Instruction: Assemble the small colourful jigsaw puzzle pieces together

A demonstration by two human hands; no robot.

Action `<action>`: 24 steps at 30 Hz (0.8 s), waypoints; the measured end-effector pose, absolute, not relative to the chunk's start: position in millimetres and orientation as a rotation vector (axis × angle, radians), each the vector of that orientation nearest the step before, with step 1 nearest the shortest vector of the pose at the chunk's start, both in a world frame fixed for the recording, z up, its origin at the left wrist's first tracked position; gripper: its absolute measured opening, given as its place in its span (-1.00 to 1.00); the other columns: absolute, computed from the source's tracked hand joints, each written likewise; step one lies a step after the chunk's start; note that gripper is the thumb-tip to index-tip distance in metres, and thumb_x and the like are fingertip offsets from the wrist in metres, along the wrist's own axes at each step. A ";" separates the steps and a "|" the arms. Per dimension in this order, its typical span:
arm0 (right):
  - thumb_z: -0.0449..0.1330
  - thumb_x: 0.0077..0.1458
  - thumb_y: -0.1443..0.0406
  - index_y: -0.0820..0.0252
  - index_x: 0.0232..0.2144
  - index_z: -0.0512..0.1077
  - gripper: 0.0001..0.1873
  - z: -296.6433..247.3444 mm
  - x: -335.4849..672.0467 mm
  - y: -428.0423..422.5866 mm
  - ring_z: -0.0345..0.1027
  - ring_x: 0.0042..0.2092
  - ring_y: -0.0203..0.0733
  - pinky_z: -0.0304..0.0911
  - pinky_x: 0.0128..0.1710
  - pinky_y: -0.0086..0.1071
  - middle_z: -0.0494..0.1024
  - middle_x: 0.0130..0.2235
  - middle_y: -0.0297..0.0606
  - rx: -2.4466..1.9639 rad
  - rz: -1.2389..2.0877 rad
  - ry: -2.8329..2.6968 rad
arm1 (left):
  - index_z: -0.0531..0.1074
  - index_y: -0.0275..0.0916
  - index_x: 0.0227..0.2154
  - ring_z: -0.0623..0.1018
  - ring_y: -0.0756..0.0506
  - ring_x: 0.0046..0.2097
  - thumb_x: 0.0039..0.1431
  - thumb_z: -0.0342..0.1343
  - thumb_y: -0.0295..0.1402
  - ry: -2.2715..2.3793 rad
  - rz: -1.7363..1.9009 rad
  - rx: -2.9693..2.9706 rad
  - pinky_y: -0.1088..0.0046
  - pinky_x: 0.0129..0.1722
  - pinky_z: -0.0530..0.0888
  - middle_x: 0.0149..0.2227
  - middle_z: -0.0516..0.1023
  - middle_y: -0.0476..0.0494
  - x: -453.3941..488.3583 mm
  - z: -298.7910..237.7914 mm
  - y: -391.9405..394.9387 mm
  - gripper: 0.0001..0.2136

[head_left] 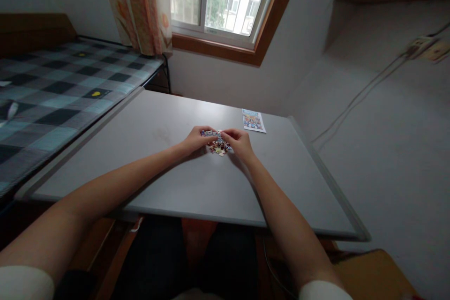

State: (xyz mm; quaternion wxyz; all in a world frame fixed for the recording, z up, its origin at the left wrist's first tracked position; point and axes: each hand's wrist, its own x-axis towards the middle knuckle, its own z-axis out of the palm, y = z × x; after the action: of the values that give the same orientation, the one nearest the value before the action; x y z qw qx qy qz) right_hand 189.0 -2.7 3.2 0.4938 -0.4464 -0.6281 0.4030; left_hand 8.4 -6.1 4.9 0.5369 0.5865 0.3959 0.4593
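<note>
A small heap of colourful jigsaw pieces (pixel 218 147) lies in the middle of a grey table (pixel 176 183). Both hands meet over it. My left hand (pixel 197 140) pinches the left end of a joined strip of pieces (pixel 213 134). My right hand (pixel 239 143) grips the strip's right end with its fingers curled. The hands hide part of the heap. A small printed picture card (pixel 253 120) lies flat on the table just beyond my right hand.
A bed with a checked blue-black cover (pixel 59 89) runs along the table's left side. A window (pixel 221 0) with a patterned curtain (pixel 140 4) is behind. A white wall with a cable and socket (pixel 422 47) stands at the right.
</note>
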 end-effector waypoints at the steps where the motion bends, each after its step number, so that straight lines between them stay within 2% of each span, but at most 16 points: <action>1: 0.35 -0.18 0.02 0.21 -0.46 0.57 -0.64 2.8 189.4 -2.4 0.41 -0.36 -0.20 0.31 -0.30 -0.32 0.61 -0.40 -0.22 -1.084 0.985 -1.518 | 0.53 -0.37 -0.37 0.49 -0.01 -0.44 -0.11 0.33 -0.30 0.940 1.094 1.406 0.45 -0.40 0.43 -0.47 0.53 -0.10 8.3 4.4 -6.1 -0.74; 12: 0.31 -0.13 0.11 0.23 -0.48 0.56 -0.72 5.8 186.0 -5.8 0.39 -0.41 -0.23 0.28 -0.36 -0.34 0.59 -0.45 -0.22 -1.100 0.885 -1.547 | 0.53 -0.36 -0.37 0.49 -0.01 -0.40 -0.02 0.26 -0.34 0.986 1.141 1.618 0.47 -0.38 0.42 -0.44 0.54 -0.11 7.9 1.1 -3.0 -0.82; 19: 0.31 -0.14 0.06 0.24 -0.45 0.54 -0.66 2.9 188.3 -3.7 0.35 -0.43 -0.25 0.26 -0.39 -0.36 0.56 -0.46 -0.25 -1.096 1.048 -1.514 | 0.53 -0.33 -0.37 0.49 -0.02 -0.38 0.01 0.24 -0.31 1.019 1.178 1.741 0.49 -0.37 0.42 -0.42 0.55 -0.10 8.3 1.8 -5.1 -0.82; 24: 0.24 0.01 0.14 0.21 -0.42 0.54 -0.77 6.1 186.4 -9.5 0.38 -0.36 -0.23 0.27 -0.30 -0.33 0.57 -0.38 -0.22 -1.085 0.685 -1.701 | 0.49 -0.34 -0.41 0.46 0.02 -0.46 -0.03 0.24 -0.30 0.985 1.161 1.639 0.51 -0.43 0.41 -0.48 0.52 -0.06 9.6 0.6 -3.1 -0.82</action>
State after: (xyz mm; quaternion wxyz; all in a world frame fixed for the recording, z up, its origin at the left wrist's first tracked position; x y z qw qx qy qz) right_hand 186.4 -9.5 6.1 0.4840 -0.4456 -0.6986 0.2813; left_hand 9.6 -3.1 0.6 0.4367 0.6591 0.3961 0.4668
